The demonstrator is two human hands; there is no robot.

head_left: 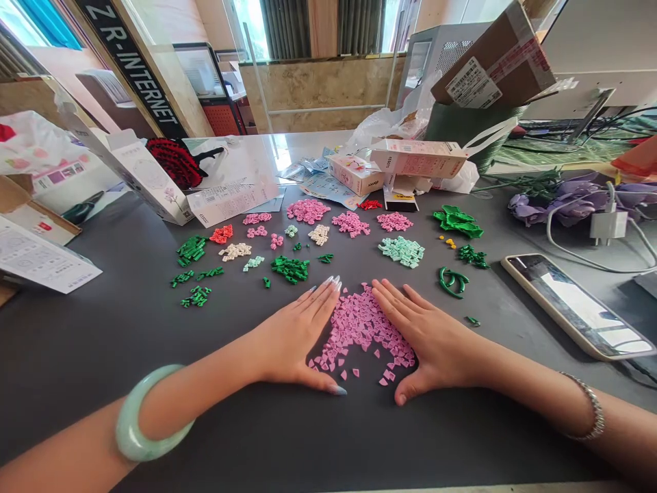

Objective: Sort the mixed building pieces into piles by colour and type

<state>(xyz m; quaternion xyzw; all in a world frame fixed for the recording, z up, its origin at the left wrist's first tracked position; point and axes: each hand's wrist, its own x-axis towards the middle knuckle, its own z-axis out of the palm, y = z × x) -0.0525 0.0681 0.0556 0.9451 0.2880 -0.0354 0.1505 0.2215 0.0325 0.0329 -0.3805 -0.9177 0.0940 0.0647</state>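
A spread of small pink building-block pieces (pixel 359 325) lies on the dark table between my two hands. Flat against the pile's left side rests my left hand (pixel 300 335), fingers stretched out and thumb apart. My right hand (pixel 431 335) lies open along the other side, its fingertips over the upper right of the pile. Neither hand grips anything. Just beyond are sorted heaps: dark green pieces (pixel 291 269), mint pieces (pixel 402 251), pink pieces (pixel 308 211), cream pieces (pixel 319 235) and red pieces (pixel 222 234). Green curved pieces (pixel 452 281) sit right of my right hand.
A phone (pixel 580 305) lies at the right, with a white charger (pixel 608 224) and purple flowers (pixel 559 197) behind it. Opened boxes (pixel 418 157), an instruction sheet (pixel 233 198) and a white carton (pixel 148 181) stand along the back. Another printed box (pixel 41 253) is at the left edge.
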